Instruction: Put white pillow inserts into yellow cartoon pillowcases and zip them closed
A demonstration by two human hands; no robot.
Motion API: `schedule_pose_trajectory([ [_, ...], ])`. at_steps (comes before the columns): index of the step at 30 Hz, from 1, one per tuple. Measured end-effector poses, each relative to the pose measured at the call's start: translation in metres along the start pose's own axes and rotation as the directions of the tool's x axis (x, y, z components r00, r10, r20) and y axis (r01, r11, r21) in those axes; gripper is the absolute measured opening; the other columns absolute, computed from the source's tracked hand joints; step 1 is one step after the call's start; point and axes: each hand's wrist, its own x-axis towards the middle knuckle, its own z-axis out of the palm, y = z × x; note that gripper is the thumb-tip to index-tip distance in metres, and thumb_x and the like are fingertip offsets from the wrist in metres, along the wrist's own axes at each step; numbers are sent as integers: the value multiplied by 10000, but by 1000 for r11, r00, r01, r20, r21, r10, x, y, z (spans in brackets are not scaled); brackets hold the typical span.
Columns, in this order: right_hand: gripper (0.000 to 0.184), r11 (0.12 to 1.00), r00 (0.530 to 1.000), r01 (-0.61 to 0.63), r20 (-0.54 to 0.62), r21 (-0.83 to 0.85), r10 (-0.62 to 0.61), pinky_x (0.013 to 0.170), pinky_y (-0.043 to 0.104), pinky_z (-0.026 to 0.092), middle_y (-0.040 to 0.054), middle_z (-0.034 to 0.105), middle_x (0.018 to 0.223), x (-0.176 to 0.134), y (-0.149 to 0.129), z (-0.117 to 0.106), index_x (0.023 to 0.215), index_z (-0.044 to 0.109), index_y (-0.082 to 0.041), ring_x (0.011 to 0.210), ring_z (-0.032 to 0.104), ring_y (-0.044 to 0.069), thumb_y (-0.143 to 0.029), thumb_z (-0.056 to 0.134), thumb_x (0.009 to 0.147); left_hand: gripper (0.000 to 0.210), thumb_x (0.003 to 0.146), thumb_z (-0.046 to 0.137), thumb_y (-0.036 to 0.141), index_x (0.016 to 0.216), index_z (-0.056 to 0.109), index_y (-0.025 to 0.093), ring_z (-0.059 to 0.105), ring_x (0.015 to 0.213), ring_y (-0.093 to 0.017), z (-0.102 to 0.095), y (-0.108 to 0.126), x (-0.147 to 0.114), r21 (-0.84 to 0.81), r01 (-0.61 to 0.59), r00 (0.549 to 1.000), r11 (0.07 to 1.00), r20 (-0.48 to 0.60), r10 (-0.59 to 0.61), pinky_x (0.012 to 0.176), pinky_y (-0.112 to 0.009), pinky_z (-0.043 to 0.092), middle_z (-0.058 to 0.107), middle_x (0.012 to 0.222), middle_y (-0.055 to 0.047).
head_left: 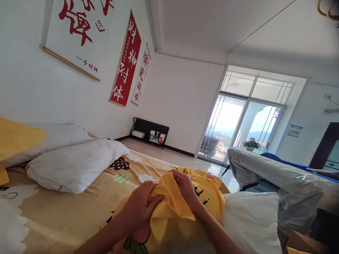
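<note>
A yellow pillowcase printed with dark letters and a pink fruit lies bunched up in front of me. My left hand grips its cloth from the left, thumb lying across a fold. On the far side, my right hand has its fingers curled into the fabric. A white pillow sticks out to the right of the yellow cloth; how much of it lies under or inside the cloth is hidden.
Everything rests on a bed with a tan patterned blanket. Another white pillow and yellow cloth lie at left. A plastic-wrapped grey piece of furniture stands at right, a low black rack by the far wall.
</note>
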Motion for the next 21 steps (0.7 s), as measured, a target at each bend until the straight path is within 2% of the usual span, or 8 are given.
schedule_pose_trajectory([
  [2, 233, 995, 996, 88, -8, -47, -88, 577, 227, 356, -23, 535, 617, 0, -12, -14, 714, 579, -198, 606, 459, 123, -308, 436, 862, 284, 878, 508, 466, 916, 558, 189, 539, 801, -211, -1, 6, 5, -70, 35, 999, 997, 22, -34, 755, -311, 432, 609, 865, -62],
  [5, 280, 963, 977, 200, 111, -180, -182, 598, 230, 343, -18, 557, 631, 1, -25, -34, 740, 582, -206, 602, 465, 117, -316, 397, 921, 378, 908, 433, 523, 758, 494, 180, 430, 659, -143, -8, 10, 8, -241, 41, 998, 970, 55, -29, 621, -248, 374, 490, 696, 3],
  [9, 299, 906, 947, 238, 292, -350, -136, 584, 237, 288, -46, 466, 563, 4, -29, -47, 628, 473, -200, 555, 370, 99, -268, 424, 914, 512, 874, 468, 598, 615, 449, 157, 342, 598, -105, -20, 7, 9, -418, 87, 981, 904, 194, -4, 553, -223, 296, 394, 614, 22],
  [12, 304, 949, 918, 168, 392, -265, -53, 583, 227, 306, -49, 480, 573, 2, -29, -48, 611, 469, -194, 568, 390, 95, -271, 449, 904, 540, 748, 611, 660, 645, 550, 134, 373, 580, -93, -25, -4, 10, -598, 306, 928, 741, 360, -93, 541, -207, 301, 470, 616, 14],
  [14, 271, 980, 911, 99, 413, -172, -19, 604, 223, 347, -33, 552, 636, -2, -29, -49, 670, 553, -197, 625, 462, 108, -305, 471, 906, 536, 625, 729, 653, 680, 605, 135, 440, 592, -101, -24, -13, 11, -678, 454, 887, 578, 401, -227, 560, -204, 344, 544, 636, 6],
  [16, 221, 991, 912, 74, 411, -113, -21, 642, 229, 386, -13, 606, 711, -9, -31, -52, 752, 628, -202, 685, 516, 126, -309, 500, 897, 521, 520, 819, 600, 676, 634, 139, 486, 587, -108, -24, -22, 12, -691, 545, 839, 476, 454, -301, 563, -208, 371, 590, 635, 0],
  [19, 232, 991, 923, 104, 380, -83, -65, 750, 264, 429, 24, 640, 839, -23, -34, -59, 831, 673, -207, 799, 565, 157, -316, 487, 917, 519, 467, 849, 579, 633, 667, 123, 483, 518, -100, -26, -29, 17, -627, 617, 773, 475, 597, -216, 519, -211, 360, 605, 591, -16],
  [21, 249, 994, 937, 86, 344, -63, -60, 857, 307, 431, 48, 654, 988, -34, -35, -62, 994, 672, -225, 928, 577, 186, -367, 476, 934, 527, 491, 831, 600, 623, 681, 112, 479, 499, -93, -29, -27, 22, -605, 610, 759, 512, 631, -158, 505, -207, 349, 607, 581, -25],
])
